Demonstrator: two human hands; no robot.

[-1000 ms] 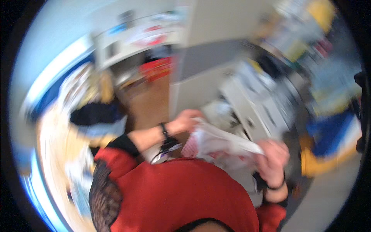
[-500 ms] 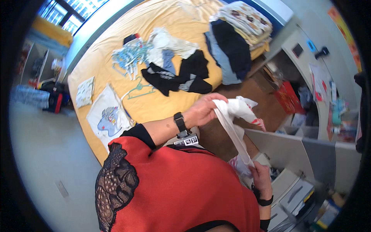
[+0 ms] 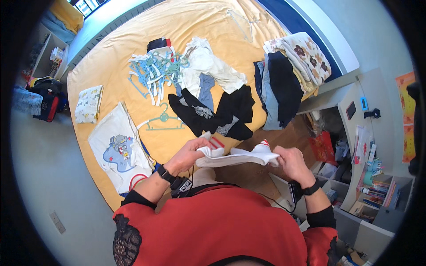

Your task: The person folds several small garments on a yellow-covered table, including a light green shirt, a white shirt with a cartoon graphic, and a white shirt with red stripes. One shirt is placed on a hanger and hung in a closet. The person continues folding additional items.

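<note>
A white garment with red-striped edges [image 3: 239, 158] is stretched between my two hands in front of my body, its kind hard to tell while bunched. My left hand [image 3: 188, 155] pinches one end; my right hand [image 3: 293, 163] has its fingers closed on the other. Just beyond on the bed lie black clothes [image 3: 202, 113] with grey patterned patches. A green hanger [image 3: 164, 119] rests flat to their left. Nearer the bed's left edge is a spread white shirt with a cartoon print [image 3: 119, 148].
On the yellow-sheeted bed [image 3: 111, 57] are a heap of hangers [image 3: 155, 71], white clothes [image 3: 213, 66], a small folded patterned cloth [image 3: 88, 104], stacked dark trousers [image 3: 284, 88] and a folded floral blanket [image 3: 306, 55]. To the right stands a desk with shelves [image 3: 350, 111].
The garment has gone from hanging steeply at the right to roughly level before me. My left hand has moved left and nearer, my right hand farther from my body. The view has turned.
</note>
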